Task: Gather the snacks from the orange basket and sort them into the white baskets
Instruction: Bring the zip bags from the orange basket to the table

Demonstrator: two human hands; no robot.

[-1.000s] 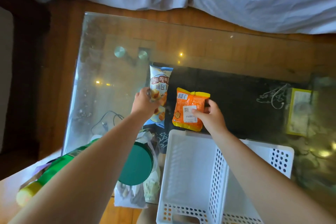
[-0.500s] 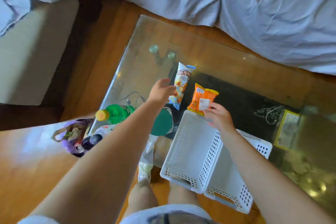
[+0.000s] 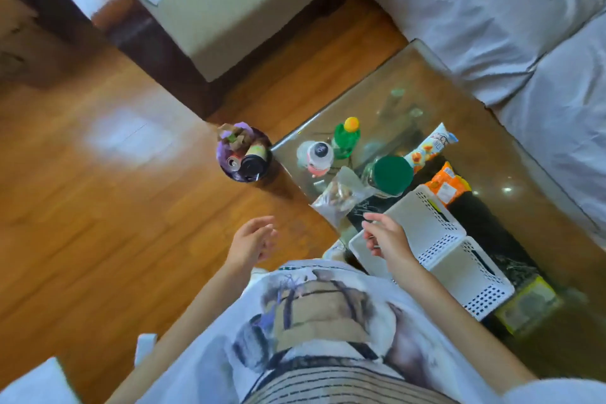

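Note:
Two white baskets [image 3: 436,233] stand side by side on the glass table's near edge. Beyond them lie an orange snack packet [image 3: 447,184] and a long white-and-blue snack packet [image 3: 429,147]. My left hand [image 3: 252,241] hovers over the wooden floor, empty, fingers apart. My right hand [image 3: 385,236] is over the near corner of the nearer white basket, fingers loosely curled, holding nothing. No orange basket is in view.
A glass table [image 3: 485,128] carries a green-lidded jar [image 3: 392,174], a green bottle [image 3: 346,138], a white bottle [image 3: 314,156] and a clear bag of nuts [image 3: 337,198]. A purple bin [image 3: 244,154] of cans stands on the floor. Grey-covered sofas lie behind.
Both hands let go of the two snack packets and drew back toward my body. The view swung left and down, showing the floor, the bin and my shirt.

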